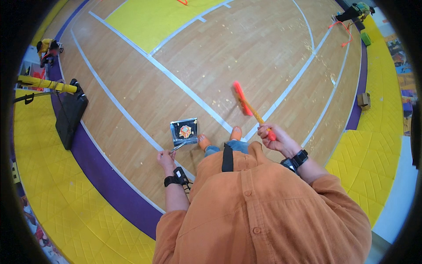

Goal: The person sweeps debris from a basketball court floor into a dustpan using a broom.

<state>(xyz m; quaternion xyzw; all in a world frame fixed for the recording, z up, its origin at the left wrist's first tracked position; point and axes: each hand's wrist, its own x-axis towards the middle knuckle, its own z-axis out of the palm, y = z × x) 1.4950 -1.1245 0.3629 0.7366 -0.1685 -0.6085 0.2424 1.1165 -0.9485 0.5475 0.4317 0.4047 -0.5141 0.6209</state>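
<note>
My left hand [167,159] grips the metal handle of a long-handled dustpan [194,128]. Its dark pan, with a printed picture and a few pale scraps in it, is beside my left foot. My right hand [275,137] is closed around the wooden handle of a broom [252,108], near its red end grip. The broom's red head [241,97] is out in front of my feet, over the wood-look floor; whether its bristles touch the floor I cannot tell. Pale scraps [226,103] lie scattered around the broom head.
A black basketball-stand base [71,115] with a yellow padded arm [46,83] stands at left. Yellow padding [379,99] edges the floor. A cardboard box [364,101] and green basket [365,39] are at right. One person [354,12] is far right, another [47,48] far left.
</note>
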